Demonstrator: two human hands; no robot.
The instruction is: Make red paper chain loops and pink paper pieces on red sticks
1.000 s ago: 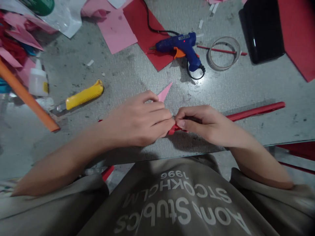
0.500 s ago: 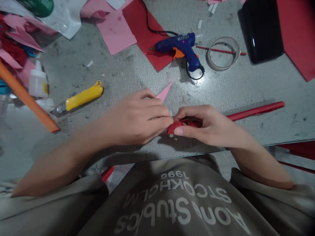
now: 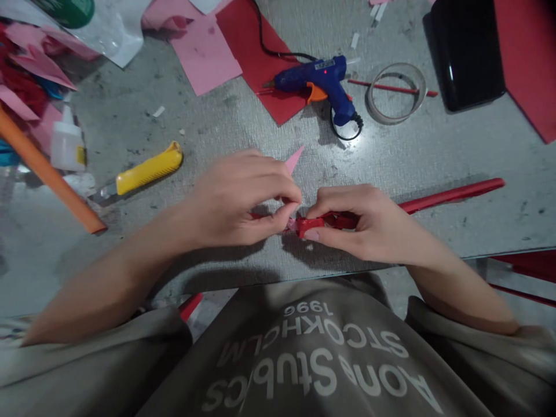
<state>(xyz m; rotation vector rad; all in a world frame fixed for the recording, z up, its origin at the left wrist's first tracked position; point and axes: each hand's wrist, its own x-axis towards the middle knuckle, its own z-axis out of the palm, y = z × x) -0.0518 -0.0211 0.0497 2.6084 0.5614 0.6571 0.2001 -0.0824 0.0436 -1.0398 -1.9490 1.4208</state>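
Note:
My right hand (image 3: pixel 362 220) pinches a small folded red paper piece (image 3: pixel 310 227) between thumb and fingers, just above the table's front edge. From behind that hand a long narrow red strip (image 3: pixel 456 196) runs out to the right; whether it joins the folded piece is hidden. My left hand (image 3: pixel 247 200) is closed at the left end of the red piece, thumb and forefinger tips nearly together. What those fingertips hold is too small to make out. A bit of red shows under its curled fingers. Beyond its knuckles pokes the tip of a pink paper point (image 3: pixel 296 159).
A blue glue gun (image 3: pixel 317 78) with a lit red light lies on red paper (image 3: pixel 278 107). Right of it are a tape ring (image 3: pixel 371 107) and a black case (image 3: pixel 467 58). A yellow cutter (image 3: pixel 150 169), a small bottle (image 3: pixel 67 142) and an orange strip (image 3: pixel 47 171) lie left.
My left hand has drawn slightly back from the red piece and lifted its fingers, baring the piece's left end. The right hand keeps its grip in nearly the same place.

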